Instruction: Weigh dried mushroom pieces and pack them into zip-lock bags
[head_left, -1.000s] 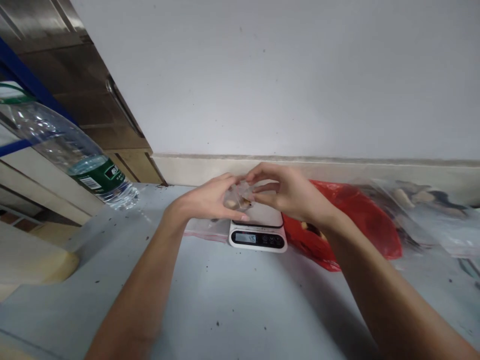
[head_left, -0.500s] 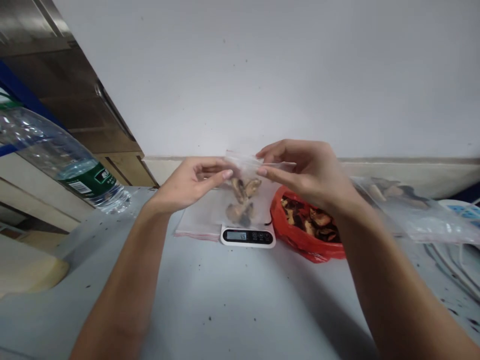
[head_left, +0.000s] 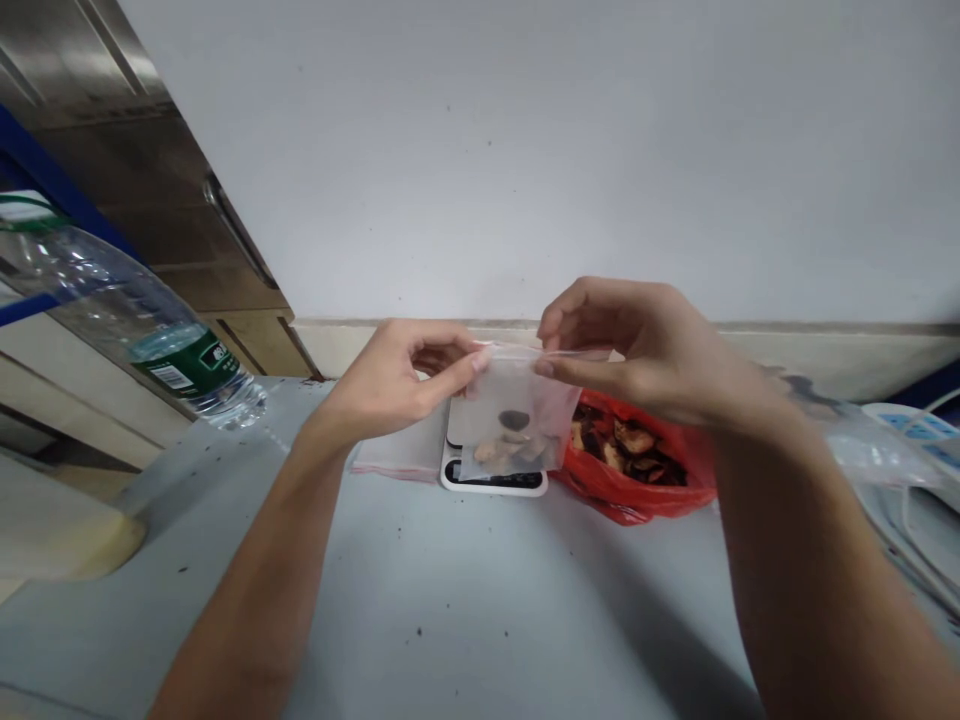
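A clear zip-lock bag (head_left: 499,395) hangs between my two hands, with a few dried mushroom pieces (head_left: 517,450) at its bottom. My left hand (head_left: 409,375) pinches the top left edge between thumb and fingers. At the top right edge, my right hand (head_left: 630,335) is closed on the same bag. Behind and below it lies a white kitchen scale (head_left: 452,465), its display mostly covered by the bag. A red plastic bag (head_left: 634,508) full of dark dried mushroom pieces stands open just right of the scale.
Flat zip-lock bags (head_left: 401,450) lie left of the scale. A water bottle (head_left: 187,360) leans at the left, above a pale yellowish object (head_left: 82,540). Another filled clear bag (head_left: 870,445) and white cables (head_left: 911,560) are at the right. The wall (head_left: 480,180) rises behind.
The bag has been lifted and pulled toward me off the scale, now hanging in front of its display. My hands have shifted slightly right, and the mushroom pieces sit lower in the bag.
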